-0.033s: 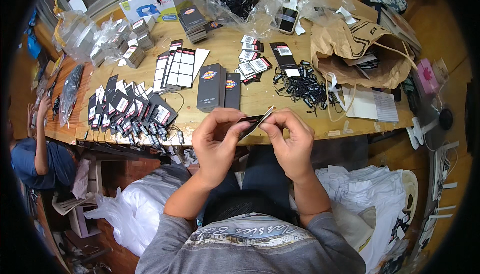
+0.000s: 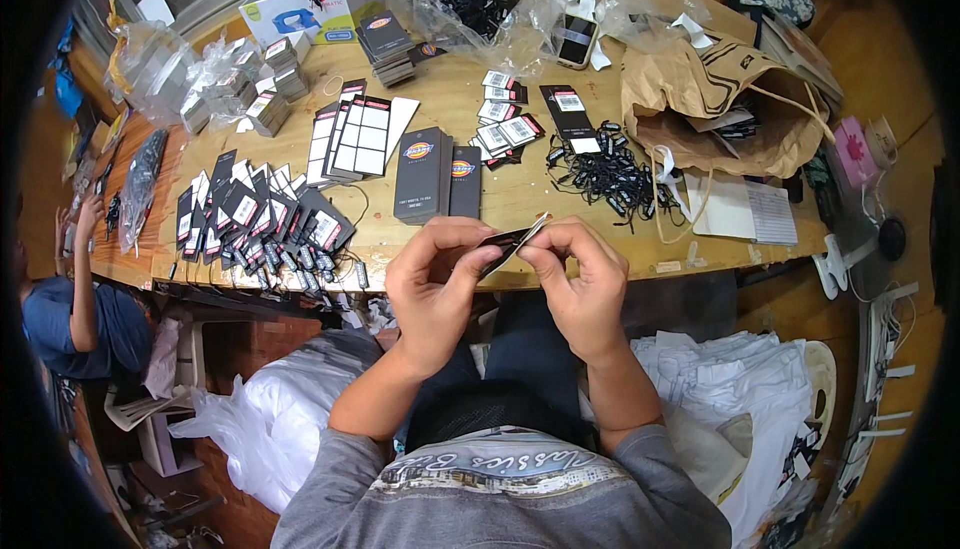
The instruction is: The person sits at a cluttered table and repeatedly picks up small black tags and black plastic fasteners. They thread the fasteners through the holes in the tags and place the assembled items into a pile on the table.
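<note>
Just over the table's near edge, my left hand and my right hand pinch a dark hang tag between thumbs and fingers. The tag is tilted, and a pale edge shows at its right end by my right fingertips. Beyond my hands lie two stacks of dark tags, a larger stack and a narrower stack. To the left sits a heap of finished-looking tags with strings. A tangle of black tag strings lies to the right.
Sheets of white stickers and small barcode tags lie farther back. A brown paper bag and a phone stand right of centre. White cloth is piled at lower right. Another person sits at the far left.
</note>
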`<control>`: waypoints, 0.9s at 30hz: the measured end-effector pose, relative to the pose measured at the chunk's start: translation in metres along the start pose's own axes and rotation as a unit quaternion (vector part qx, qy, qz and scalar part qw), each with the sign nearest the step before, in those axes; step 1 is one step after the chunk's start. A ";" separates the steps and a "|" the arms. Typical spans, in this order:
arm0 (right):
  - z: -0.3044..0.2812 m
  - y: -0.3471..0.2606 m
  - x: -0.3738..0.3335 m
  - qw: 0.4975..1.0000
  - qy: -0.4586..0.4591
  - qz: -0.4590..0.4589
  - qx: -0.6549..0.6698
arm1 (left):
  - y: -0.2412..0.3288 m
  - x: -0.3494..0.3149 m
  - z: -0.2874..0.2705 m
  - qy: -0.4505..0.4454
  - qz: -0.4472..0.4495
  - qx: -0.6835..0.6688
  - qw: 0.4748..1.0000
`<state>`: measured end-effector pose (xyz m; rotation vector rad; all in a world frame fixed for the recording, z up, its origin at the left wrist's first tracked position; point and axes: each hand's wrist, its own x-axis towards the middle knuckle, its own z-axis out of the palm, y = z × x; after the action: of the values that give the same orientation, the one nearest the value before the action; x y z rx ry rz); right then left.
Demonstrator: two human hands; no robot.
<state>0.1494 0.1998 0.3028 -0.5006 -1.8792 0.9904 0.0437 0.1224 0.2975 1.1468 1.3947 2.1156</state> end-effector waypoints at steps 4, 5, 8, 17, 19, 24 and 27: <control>0.000 -0.004 0.001 1.000 0.006 0.006 0.006 | -0.003 0.000 -0.002 -0.019 0.022 0.010 1.000; 0.000 -0.004 0.000 1.000 0.004 0.002 0.003 | -0.003 0.000 -0.002 -0.027 0.030 0.025 0.999; 0.000 -0.003 0.000 1.000 0.000 -0.005 -0.005 | -0.003 0.001 -0.002 -0.038 0.048 0.050 0.997; 0.001 0.001 -0.003 0.999 0.022 -0.030 -0.023 | -0.003 0.002 -0.001 -0.060 0.119 0.096 0.986; 0.003 0.001 -0.004 0.999 0.029 -0.030 -0.019 | -0.003 0.002 -0.001 -0.062 0.134 0.110 0.983; 0.006 0.004 -0.005 0.990 0.065 -0.106 -0.073 | -0.001 0.004 -0.003 -0.084 0.120 0.124 0.981; 0.007 0.004 -0.006 0.981 0.081 -0.147 -0.102 | 0.001 0.001 -0.002 -0.078 0.025 0.040 0.996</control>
<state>0.1456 0.1955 0.2946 -0.3943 -1.8510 0.5504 0.0414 0.1218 0.2987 1.3591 1.4040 1.9717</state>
